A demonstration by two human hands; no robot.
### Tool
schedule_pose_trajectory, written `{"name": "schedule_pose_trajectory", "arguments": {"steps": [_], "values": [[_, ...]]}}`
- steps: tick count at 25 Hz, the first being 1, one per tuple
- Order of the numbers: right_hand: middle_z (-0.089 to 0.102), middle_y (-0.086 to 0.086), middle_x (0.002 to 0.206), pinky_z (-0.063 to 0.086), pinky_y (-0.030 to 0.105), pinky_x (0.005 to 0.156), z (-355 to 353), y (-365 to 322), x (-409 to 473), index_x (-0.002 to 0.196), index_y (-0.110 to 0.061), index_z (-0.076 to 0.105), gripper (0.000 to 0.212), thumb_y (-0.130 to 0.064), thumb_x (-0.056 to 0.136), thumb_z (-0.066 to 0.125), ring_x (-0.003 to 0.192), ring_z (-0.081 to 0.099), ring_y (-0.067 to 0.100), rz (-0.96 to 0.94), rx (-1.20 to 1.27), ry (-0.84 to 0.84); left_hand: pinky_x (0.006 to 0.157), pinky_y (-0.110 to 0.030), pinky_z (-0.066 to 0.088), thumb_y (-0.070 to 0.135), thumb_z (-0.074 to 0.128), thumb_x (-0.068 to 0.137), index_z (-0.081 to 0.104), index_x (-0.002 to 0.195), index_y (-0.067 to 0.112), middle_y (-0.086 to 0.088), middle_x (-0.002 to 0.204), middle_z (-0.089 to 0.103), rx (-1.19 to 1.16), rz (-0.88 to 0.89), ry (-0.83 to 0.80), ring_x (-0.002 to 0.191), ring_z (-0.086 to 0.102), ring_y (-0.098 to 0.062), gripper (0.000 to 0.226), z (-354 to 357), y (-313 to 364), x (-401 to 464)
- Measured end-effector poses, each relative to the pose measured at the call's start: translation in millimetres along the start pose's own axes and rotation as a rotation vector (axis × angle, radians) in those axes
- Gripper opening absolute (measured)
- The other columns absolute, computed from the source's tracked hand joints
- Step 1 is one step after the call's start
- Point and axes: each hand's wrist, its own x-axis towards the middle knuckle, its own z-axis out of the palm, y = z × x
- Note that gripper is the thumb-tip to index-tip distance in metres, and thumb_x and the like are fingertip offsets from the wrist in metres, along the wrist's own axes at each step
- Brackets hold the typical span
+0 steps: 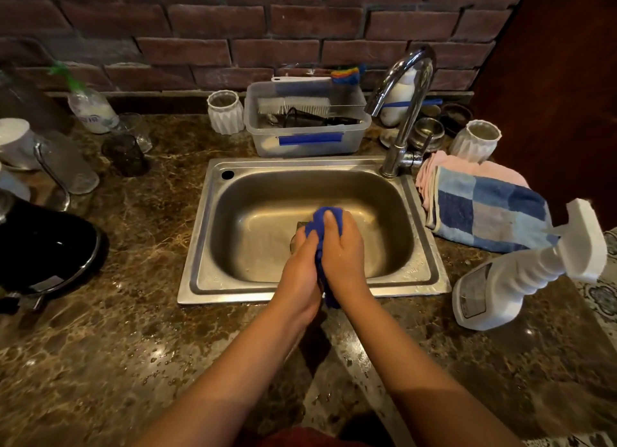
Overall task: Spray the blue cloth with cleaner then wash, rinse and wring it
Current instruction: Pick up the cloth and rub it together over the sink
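The blue cloth (325, 217) is bunched up between both my hands over the steel sink (213, 246). My left hand (300, 266) grips it from the left and my right hand (340, 249) wraps over it from the right, palms pressed together. A tail of the cloth hangs below my wrists near the sink's front rim. The white spray bottle of cleaner (510, 279) stands on the counter to the right of the sink, nozzle pointing left. The chrome tap (404, 112) arches over the sink's back right corner; no water runs from it.
A blue checked towel (487, 209) over a pink cloth lies right of the sink. Behind the sink sit a clear plastic tub (307, 139) with brushes, two white ribbed cups (225, 112), and small steel bowls. Glass jars and a black appliance (43, 246) crowd the left counter.
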Motion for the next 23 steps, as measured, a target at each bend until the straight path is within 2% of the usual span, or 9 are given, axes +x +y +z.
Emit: {"name": "schedule_pose_trajectory", "arguments": {"steps": [2, 5, 7, 9, 11, 13, 17, 20, 23], "values": [[0.049, -0.001, 0.064, 0.037, 0.026, 0.059, 2, -2, 16, 0.065, -0.022, 0.046, 0.032, -0.020, 0.096, 0.040, 0.058, 0.044, 0.010, 0.143, -0.015, 0.048, 0.086, -0.033, 0.048, 0.015, 0.033, 0.099, 0.051, 0.099, 0.017, -0.011, 0.101, 0.058, 0.107, 0.035, -0.023, 0.094, 0.058, -0.018, 0.019, 1, 5, 2], [0.050, 0.002, 0.054, 0.041, 0.024, 0.049, -7, 8, 43, 0.063, -0.016, 0.045, 0.031, -0.014, 0.094, 0.046, 0.047, 0.047, 0.012, 0.617, 0.329, -0.001, 0.070, -0.023, 0.053, 0.012, 0.035, 0.098, 0.047, 0.093, 0.017, -0.006, 0.092, 0.059, 0.224, -0.016, -0.118, 0.078, 0.062, -0.009, 0.013, 2, 3, -5], [0.057, 0.006, 0.063, 0.050, 0.024, 0.056, -17, 12, 49, 0.069, -0.016, 0.050, 0.023, -0.014, 0.091, 0.050, 0.053, 0.058, 0.014, 0.731, 0.594, 0.000, 0.081, -0.028, 0.053, 0.014, 0.036, 0.098, 0.053, 0.103, 0.016, -0.006, 0.102, 0.063, 0.085, -0.055, -0.119, 0.089, 0.064, -0.014, 0.018, -2, 4, -4], [0.063, 0.009, 0.106, 0.048, 0.032, 0.089, -27, 14, 43, 0.093, -0.026, 0.061, 0.018, -0.020, 0.092, 0.045, 0.097, 0.062, 0.021, 0.513, 0.648, -0.007, 0.089, -0.038, 0.048, 0.018, 0.032, 0.098, 0.053, 0.117, 0.010, -0.012, 0.110, 0.063, -0.216, -0.124, -0.045, 0.097, 0.063, -0.024, 0.029, -11, 14, 11], [0.035, 0.001, 0.148, 0.023, 0.026, 0.111, -31, 5, 25, 0.125, -0.041, 0.047, 0.039, -0.026, 0.091, 0.037, 0.138, 0.029, 0.016, 0.080, 0.194, -0.217, 0.086, -0.039, 0.049, 0.025, 0.029, 0.098, 0.046, 0.131, 0.009, -0.012, 0.116, 0.062, -0.349, -0.168, -0.037, 0.098, 0.064, -0.025, 0.041, -15, 27, 23], [0.014, -0.005, 0.155, 0.007, 0.022, 0.115, -20, 5, 10, 0.135, -0.040, 0.033, 0.046, -0.033, 0.089, 0.034, 0.144, 0.006, 0.011, -0.288, -0.249, -0.366, 0.085, -0.032, 0.051, 0.030, 0.027, 0.099, 0.042, 0.137, 0.011, -0.006, 0.113, 0.063, -0.252, -0.201, -0.076, 0.096, 0.065, -0.018, 0.045, -6, 29, 23], [0.045, 0.005, 0.120, 0.038, 0.036, 0.100, -10, 1, 25, 0.109, -0.016, 0.061, 0.042, -0.035, 0.087, 0.032, 0.116, 0.043, 0.018, -0.227, -0.211, -0.232, 0.105, -0.037, 0.039, 0.024, 0.032, 0.098, 0.048, 0.128, 0.010, -0.009, 0.108, 0.056, -0.133, -0.135, -0.080, 0.110, 0.054, -0.019, 0.036, 19, 25, 16], [0.048, 0.002, 0.094, 0.042, 0.023, 0.081, -12, -15, 39, 0.084, -0.019, 0.055, 0.021, -0.026, 0.092, 0.036, 0.087, 0.050, 0.013, -0.152, -0.072, -0.199, 0.087, -0.032, 0.047, 0.022, 0.035, 0.098, 0.052, 0.111, 0.016, -0.008, 0.102, 0.058, -0.023, -0.031, -0.082, 0.101, 0.057, -0.017, 0.022, 25, 28, 16], [0.050, 0.001, 0.076, 0.039, 0.020, 0.066, -10, -21, 42, 0.073, -0.026, 0.048, 0.028, -0.019, 0.097, 0.037, 0.067, 0.047, 0.007, 0.046, 0.071, -0.170, 0.075, -0.029, 0.051, 0.019, 0.037, 0.098, 0.050, 0.100, 0.020, -0.005, 0.094, 0.059, 0.187, 0.045, -0.059, 0.090, 0.060, -0.015, 0.013, 26, 30, 15]]}}
